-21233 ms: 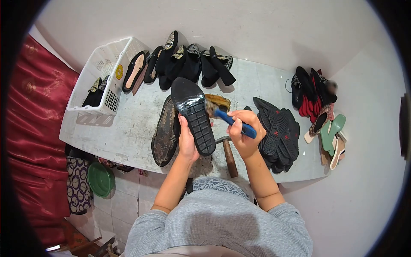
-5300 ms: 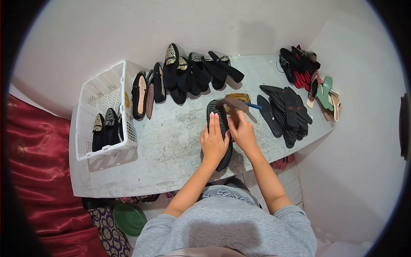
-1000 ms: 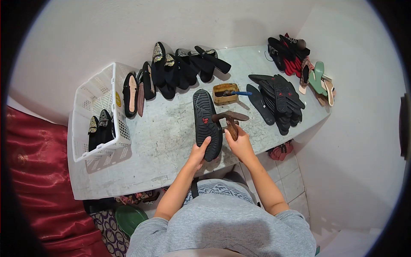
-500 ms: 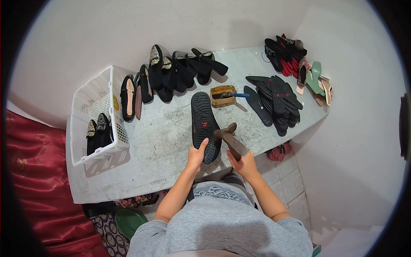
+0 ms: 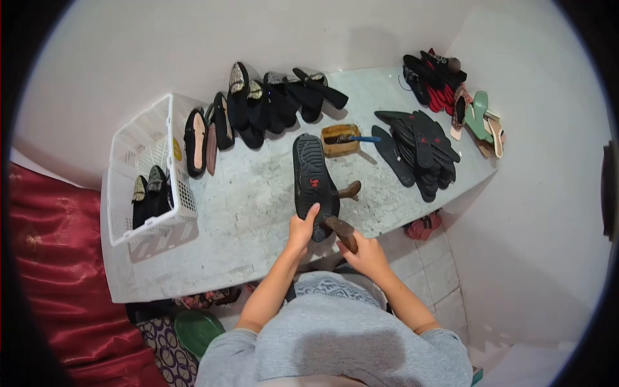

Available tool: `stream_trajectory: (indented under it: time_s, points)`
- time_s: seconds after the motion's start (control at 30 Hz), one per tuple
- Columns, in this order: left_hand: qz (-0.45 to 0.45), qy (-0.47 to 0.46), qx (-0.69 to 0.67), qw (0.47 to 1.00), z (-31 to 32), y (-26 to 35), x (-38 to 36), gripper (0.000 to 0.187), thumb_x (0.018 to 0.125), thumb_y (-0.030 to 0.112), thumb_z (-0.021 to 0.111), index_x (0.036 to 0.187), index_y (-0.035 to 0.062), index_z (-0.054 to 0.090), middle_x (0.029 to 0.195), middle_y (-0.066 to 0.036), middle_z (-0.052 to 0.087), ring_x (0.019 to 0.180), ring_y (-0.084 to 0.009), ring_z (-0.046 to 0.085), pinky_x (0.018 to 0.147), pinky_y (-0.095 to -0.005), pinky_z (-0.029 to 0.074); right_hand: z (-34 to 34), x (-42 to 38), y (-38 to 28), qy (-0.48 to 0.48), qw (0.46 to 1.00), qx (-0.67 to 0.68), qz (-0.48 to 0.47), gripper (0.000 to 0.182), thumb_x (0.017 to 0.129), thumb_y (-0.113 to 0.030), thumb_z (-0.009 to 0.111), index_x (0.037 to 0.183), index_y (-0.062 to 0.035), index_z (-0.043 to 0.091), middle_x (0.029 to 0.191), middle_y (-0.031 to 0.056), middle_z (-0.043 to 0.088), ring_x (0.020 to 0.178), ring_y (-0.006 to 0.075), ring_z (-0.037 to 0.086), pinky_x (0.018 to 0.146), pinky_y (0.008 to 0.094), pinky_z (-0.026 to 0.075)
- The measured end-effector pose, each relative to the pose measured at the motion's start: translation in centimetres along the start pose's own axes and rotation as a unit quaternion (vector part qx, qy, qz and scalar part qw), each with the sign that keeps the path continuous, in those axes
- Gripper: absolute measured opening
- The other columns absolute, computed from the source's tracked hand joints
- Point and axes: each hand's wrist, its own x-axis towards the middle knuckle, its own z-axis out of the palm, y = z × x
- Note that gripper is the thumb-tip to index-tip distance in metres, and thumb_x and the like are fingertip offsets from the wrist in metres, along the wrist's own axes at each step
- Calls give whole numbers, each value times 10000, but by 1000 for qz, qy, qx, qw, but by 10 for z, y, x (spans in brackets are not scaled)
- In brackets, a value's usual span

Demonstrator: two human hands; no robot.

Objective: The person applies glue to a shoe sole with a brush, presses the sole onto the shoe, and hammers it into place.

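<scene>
A black shoe (image 5: 311, 171) is held sole up near the table's front edge, its ridged sole bearing a red mark. My left hand (image 5: 300, 227) is closed around its lower left side, thumb on the sole. My right hand (image 5: 366, 253) grips a brown hammer (image 5: 342, 230), whose head is at the lower right edge of the sole; whether they touch I cannot tell. A brown metal piece (image 5: 350, 189) sticks out to the right from beneath the shoe. Beyond the shoe stands a yellowish container (image 5: 340, 149) with a blue-handled brush (image 5: 365, 138) resting in it.
A white basket (image 5: 172, 122) with black shoes stands at the left. Several black shoes (image 5: 277, 97) line the table's back. A pile of black soles (image 5: 422, 151) lies at the right, with green and beige soles (image 5: 478, 116) beyond. Below the table's left side sits a green basin (image 5: 196, 330).
The hammer has moved down and turned, from beside the middle of the sole to its lower end. My right hand has lowered slightly. The whole view has shifted a little.
</scene>
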Motion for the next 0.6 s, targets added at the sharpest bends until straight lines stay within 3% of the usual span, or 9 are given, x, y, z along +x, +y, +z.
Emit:
stream_trajectory:
  time_s: [0.13,0.17,0.23,0.37,0.43,0.6]
  points:
    - [2,-4,8,1000,0,-1,1,451,841,339,637,1058,-54,586,953,-108,634,812,-163,607,695,-285,492,-9,-9,-14,13,993,116,-17,295,774,-245,655,1013,-87,586,645,148,631,615,339,638,571,370,503]
    - [4,-1,24,1000,0,-1,2,445,842,337,637,1052,-52,590,947,-106,637,809,-163,608,692,-284,491,-6,-8,-9,13,993,116,-17,295,774,-245,655,1013,-87,586,645,148,631,615,339,638,571,370,503]
    - [6,6,55,998,0,-2,2,434,842,334,636,1042,-49,597,933,-101,643,804,-162,610,688,-281,489,0,-4,1,-34,999,-6,1,329,760,-269,662,1020,-82,586,639,150,627,612,321,645,572,370,498]
    - [7,-1,29,1000,0,0,1,427,842,333,637,1030,-50,603,917,-99,647,799,-161,611,677,-282,489,-7,-2,1,-61,996,66,12,322,747,-270,664,998,-83,589,641,151,625,606,328,637,571,376,491]
    - [14,0,27,1000,0,0,1,432,843,338,634,1031,-49,603,921,-102,647,797,-159,612,675,-283,489,-12,-3,-4,-27,995,97,-11,308,752,-296,649,964,-78,596,638,147,621,615,342,627,571,385,484]
    - [8,10,18,1000,5,5,-4,455,828,379,645,973,-52,638,860,-85,654,756,-131,587,677,-272,461,-13,5,3,-34,999,36,9,258,754,-249,651,946,-86,594,627,143,614,596,340,620,556,386,478]
